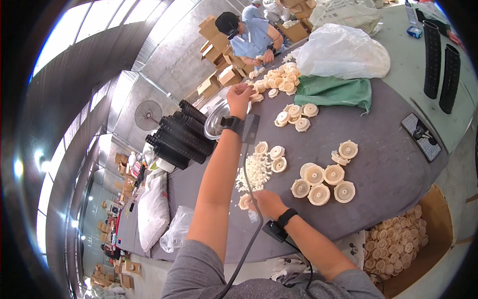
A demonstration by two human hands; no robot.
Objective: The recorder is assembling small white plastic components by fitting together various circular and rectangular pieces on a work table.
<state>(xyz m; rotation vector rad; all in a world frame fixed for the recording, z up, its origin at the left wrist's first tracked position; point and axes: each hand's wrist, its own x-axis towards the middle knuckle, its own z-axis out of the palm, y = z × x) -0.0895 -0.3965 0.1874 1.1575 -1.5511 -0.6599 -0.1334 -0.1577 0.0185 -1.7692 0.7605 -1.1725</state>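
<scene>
My left hand [240, 97] is stretched far across the table beside a shiny metal bowl [214, 119]. Its fingers are closed, and whatever they hold is hidden; a heap of cream round plastic caps [281, 79] lies just right of it. Close to me, my right hand [269, 203] grips a cream round plastic cap [244, 201] by its side. Right beyond that hand spreads a pile of small white plastic pieces [255, 172], with a few more round caps [279, 164] along its right side. Further right sits a cluster of larger-looking caps [318, 194].
Black ribbed tubes [179, 137] are stacked at the table's left edge. A green bag [333, 92] and a white plastic bag [343, 52] lie at the back. At lower right stands a cardboard box [438, 219] of caps. A co-worker [254, 37] handles parts across the table.
</scene>
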